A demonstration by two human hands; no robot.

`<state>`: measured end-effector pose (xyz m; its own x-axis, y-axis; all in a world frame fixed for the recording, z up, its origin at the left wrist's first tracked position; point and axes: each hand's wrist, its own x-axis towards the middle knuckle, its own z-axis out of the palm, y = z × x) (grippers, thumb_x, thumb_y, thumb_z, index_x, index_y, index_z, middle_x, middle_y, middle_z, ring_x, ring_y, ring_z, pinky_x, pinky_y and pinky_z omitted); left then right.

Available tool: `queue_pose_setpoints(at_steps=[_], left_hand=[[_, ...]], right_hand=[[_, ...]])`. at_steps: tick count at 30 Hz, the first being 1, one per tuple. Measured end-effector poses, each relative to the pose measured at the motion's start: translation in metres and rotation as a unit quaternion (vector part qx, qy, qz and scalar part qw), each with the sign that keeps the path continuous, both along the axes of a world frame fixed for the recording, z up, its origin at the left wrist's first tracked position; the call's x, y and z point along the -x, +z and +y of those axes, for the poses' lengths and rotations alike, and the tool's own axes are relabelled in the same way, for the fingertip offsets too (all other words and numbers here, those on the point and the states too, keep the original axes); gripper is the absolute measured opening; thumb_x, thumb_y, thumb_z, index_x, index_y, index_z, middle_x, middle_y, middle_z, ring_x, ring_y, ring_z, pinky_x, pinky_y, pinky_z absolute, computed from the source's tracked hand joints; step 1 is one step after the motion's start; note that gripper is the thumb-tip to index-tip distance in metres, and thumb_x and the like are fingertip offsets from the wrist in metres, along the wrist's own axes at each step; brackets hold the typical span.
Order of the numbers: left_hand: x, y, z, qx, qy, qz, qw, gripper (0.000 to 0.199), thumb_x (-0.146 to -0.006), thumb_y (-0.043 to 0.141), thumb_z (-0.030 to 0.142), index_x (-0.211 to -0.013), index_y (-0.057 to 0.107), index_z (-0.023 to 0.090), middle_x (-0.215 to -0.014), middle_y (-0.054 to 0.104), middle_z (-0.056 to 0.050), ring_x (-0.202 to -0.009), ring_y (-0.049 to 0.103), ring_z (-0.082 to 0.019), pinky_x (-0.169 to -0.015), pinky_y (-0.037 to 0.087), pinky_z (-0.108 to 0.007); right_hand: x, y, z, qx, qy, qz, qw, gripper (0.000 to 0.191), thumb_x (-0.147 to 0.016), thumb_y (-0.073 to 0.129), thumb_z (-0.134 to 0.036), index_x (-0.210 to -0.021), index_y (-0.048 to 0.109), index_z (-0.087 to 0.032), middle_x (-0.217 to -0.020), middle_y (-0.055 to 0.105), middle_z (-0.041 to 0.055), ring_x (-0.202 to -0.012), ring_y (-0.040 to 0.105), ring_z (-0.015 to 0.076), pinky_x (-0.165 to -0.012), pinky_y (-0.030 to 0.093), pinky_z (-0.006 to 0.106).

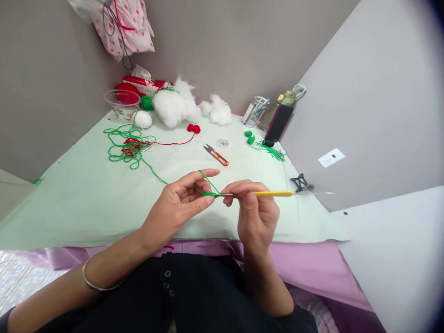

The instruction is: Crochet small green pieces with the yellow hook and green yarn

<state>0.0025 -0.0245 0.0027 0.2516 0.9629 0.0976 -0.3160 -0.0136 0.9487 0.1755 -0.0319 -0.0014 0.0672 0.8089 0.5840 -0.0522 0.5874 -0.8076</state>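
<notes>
My left hand [183, 196] pinches a small strip of green crochet work [209, 194] between thumb and fingers. Over its raised index finger runs a taut strand of green yarn [209, 180], which slants down to the hook end. My right hand [255, 210] grips a crochet hook with a yellow handle [272, 194], held nearly level. The metal tip of the hook meets the right end of the green piece; the exact loop there is too small to make out. From the left hand the yarn trails back to a loose green tangle [120, 143] on the table.
Orange thread snips [217, 155] lie beyond my hands, beside a small clear dish [223, 143]. White stuffing [176, 105], a red crocheted piece [194, 128] and a plastic tub [121, 104] are at the back. A phone [279, 122] leans against a bottle [287, 97] near green crocheted pieces [251, 139].
</notes>
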Motion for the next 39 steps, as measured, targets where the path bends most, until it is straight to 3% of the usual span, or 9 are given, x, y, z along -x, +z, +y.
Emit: queue_pose_setpoints(at_steps=[7, 12, 24, 33, 39], left_hand=[[-0.001, 0.003, -0.002, -0.045, 0.034, 0.025, 0.998, 0.039, -0.089, 0.081, 0.020, -0.125, 0.079, 0.033, -0.088, 0.064, 0.004, -0.087, 0.062, -0.009, -0.085, 0.050, -0.020], [-0.001, 0.005, -0.002, -0.045, 0.027, 0.017, 0.998, 0.037, -0.088, 0.083, 0.021, -0.124, 0.079, 0.032, -0.088, 0.066, 0.004, -0.087, 0.063, -0.009, -0.087, 0.051, -0.020], [-0.001, 0.006, 0.001, -0.054, 0.049, 0.056, 0.996, 0.036, -0.086, 0.083, 0.022, -0.122, 0.080, 0.027, -0.087, 0.071, 0.003, -0.087, 0.068, -0.011, -0.087, 0.055, -0.022], [-0.003, 0.007, -0.001, -0.084, 0.104, 0.102, 0.986, 0.032, -0.085, 0.081, 0.021, -0.117, 0.080, 0.024, -0.091, 0.075, 0.001, -0.082, 0.069, -0.012, -0.081, 0.056, -0.024], [-0.004, 0.005, -0.003, -0.172, 0.143, 0.145, 0.964, 0.006, -0.087, 0.077, 0.017, -0.092, 0.078, 0.021, -0.112, 0.079, -0.004, -0.093, 0.071, -0.014, -0.085, 0.056, -0.026]], right_hand=[[0.005, -0.004, -0.003, -0.139, -0.068, -0.093, 0.984, 0.022, -0.106, 0.052, -0.019, -0.107, 0.073, -0.023, -0.090, 0.074, 0.0039, -0.083, 0.070, 0.0178, -0.070, 0.058, 0.035], [0.006, -0.007, -0.001, -0.127, -0.053, -0.043, 0.990, 0.022, -0.107, 0.050, -0.021, -0.105, 0.073, -0.023, -0.085, 0.072, 0.0033, -0.081, 0.070, 0.0182, -0.064, 0.056, 0.033], [0.004, -0.005, 0.000, -0.140, -0.070, -0.089, 0.984, 0.022, -0.107, 0.050, -0.019, -0.105, 0.072, -0.023, -0.088, 0.073, 0.0037, -0.084, 0.072, 0.0180, -0.069, 0.059, 0.034], [0.004, -0.007, -0.001, -0.246, -0.142, -0.225, 0.932, 0.018, -0.106, 0.053, -0.021, -0.111, 0.071, -0.021, -0.098, 0.077, 0.0091, -0.089, 0.073, 0.0193, -0.069, 0.062, 0.034], [0.008, -0.011, -0.003, -0.290, -0.184, -0.253, 0.904, 0.019, -0.104, 0.056, -0.018, -0.116, 0.070, -0.019, -0.100, 0.078, 0.0119, -0.086, 0.074, 0.0203, -0.068, 0.064, 0.033]])
